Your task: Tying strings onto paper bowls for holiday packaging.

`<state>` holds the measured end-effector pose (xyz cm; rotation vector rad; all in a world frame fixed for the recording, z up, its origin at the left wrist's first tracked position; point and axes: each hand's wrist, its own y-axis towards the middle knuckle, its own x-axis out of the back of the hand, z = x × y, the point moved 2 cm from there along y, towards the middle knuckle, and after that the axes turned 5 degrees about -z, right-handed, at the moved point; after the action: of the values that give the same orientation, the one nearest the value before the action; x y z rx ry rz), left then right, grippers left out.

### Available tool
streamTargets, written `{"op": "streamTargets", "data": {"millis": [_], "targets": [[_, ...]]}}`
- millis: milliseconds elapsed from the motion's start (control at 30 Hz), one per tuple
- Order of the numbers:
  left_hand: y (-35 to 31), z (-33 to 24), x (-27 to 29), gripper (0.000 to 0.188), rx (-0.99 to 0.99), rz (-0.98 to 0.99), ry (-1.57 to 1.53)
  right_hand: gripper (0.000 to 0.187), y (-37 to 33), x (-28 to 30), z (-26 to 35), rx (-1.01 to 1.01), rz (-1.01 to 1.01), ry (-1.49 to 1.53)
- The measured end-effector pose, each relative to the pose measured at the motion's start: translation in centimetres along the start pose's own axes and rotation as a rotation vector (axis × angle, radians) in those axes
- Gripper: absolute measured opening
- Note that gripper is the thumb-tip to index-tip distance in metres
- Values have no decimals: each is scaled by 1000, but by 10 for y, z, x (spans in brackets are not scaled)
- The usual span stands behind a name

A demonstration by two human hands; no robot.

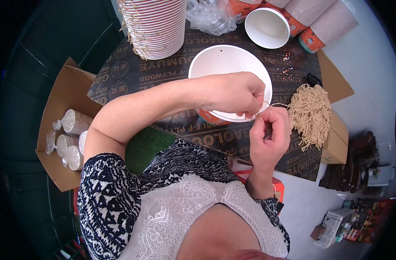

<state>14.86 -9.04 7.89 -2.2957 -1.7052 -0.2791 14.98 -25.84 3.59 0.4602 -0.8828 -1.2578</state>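
A large white paper bucket [215, 63] with an orange outside stands on the dark table, its mouth tilted up toward me. One small hole shows near its far rim. My left hand [239, 93] reaches across the opening, fingers curled and pinching a tan cord [276, 104] at the near right rim. Just to the right, my right hand [272, 132] closes thumb against fingers on the same cord beside the rim. Where the cord passes through or around the rim is hidden by my fingers. A heap of tan cords [310, 112] lies to the right of my hands.
A tall stack of buckets with cords [156, 30] rises at the back left. Clear plastic bags [211, 15], a loose white bucket [267, 28] and stacked orange buckets [330, 26] stand at the back. An opened cardboard box [55, 112] with wrapped stacks sits left of the table.
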Motion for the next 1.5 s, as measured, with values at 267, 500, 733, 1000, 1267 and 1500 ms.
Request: {"op": "streamTargets", "data": {"millis": [267, 500, 733, 1000, 1267, 1500], "targets": [[2, 3, 0, 3, -26, 43, -51, 23, -9, -6, 1, 113, -28, -121], [0, 0, 8, 6, -40, 67, 4, 19, -6, 2, 0, 122, 13, -106], [-3, -1, 12, 7, -52, 98, 103, 15, 5, 8, -8, 108, 11, -85], [-9, 2, 9, 9, -242, 57, 181, 13, 7, 7, -12, 88, 67, -57], [-16, -4, -4, 18, -415, -122, 446, 14, 3, 9, -15, 49, 18, -26], [-15, 2, -8, 16, -503, -285, 516, 24, -4, 22, 6, 140, -13, -23]]}}
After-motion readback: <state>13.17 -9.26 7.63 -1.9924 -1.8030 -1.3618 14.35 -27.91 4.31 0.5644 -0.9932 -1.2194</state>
